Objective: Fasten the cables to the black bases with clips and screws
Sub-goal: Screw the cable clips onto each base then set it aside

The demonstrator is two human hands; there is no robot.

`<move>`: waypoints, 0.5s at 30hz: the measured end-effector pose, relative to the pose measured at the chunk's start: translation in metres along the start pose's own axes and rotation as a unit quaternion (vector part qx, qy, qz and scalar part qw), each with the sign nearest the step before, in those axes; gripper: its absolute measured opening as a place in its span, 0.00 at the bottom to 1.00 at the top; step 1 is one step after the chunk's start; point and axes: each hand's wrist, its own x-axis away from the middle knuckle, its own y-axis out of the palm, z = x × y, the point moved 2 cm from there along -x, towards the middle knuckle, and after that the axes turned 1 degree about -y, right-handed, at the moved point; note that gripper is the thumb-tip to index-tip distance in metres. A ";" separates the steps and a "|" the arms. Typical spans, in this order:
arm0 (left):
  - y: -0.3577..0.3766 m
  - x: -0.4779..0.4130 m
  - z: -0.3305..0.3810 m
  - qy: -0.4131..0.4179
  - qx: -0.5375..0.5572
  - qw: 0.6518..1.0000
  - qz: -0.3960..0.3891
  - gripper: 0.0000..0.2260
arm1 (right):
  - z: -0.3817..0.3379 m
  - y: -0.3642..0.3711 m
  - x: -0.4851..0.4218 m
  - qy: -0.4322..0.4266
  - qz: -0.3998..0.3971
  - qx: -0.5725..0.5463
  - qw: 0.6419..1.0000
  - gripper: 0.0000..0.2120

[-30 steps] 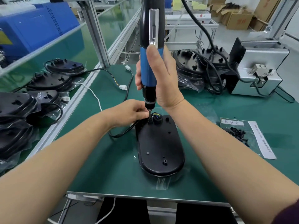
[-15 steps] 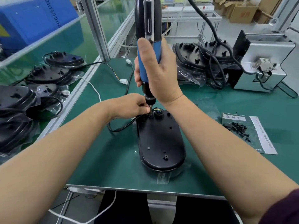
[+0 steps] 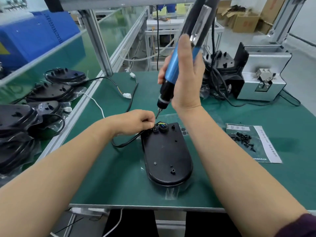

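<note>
Fingers of the right grip [image 3: 185,77] wrap closed round the driver [image 3: 171,65], a smooth cylinder that is blue at the middle and black at both ends. The tool is held tilted, and its thin metal bit hangs in the air just beside the left knuckles, off the base. The left grip [image 3: 135,123] is curled tight, its fingertips pinching the cable [image 3: 126,142] where that round black cord meets the small clip [image 3: 155,130] at the far end of the base [image 3: 166,154]. Coloured wires show beside the clip. The base is a glossy black oval of plastic with small holes and studs, lying flat near the front edge of the tabletop [image 3: 111,168]. The cable loops loosely to its left.

The matte green mat lies open between the base and the left rail. To the right lies a clear bag of screws [image 3: 246,141], well apart from the base. Behind it stands a grey metal feeder [image 3: 263,77]. More black bases are piled on the side shelf [image 3: 51,90], some in crinkled plastic. Aluminium posts [image 3: 97,41] frame the bench, with cardboard boxes [image 3: 246,23] on the floor beyond.
</note>
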 end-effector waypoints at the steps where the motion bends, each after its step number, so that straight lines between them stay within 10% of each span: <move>1: 0.000 0.002 0.000 0.001 0.010 1.000 -0.001 0.07 | -0.007 -0.007 -0.005 -0.005 0.024 0.009 1.000 0.14; 9: 0.006 0.002 0.010 0.005 0.117 0.993 0.005 0.05 | -0.036 -0.122 -0.016 0.107 0.192 0.083 0.972 0.24; 15: 0.008 0.000 0.000 -0.025 0.189 0.982 0.013 0.08 | -0.030 -0.218 -0.002 0.246 0.291 0.264 0.886 0.33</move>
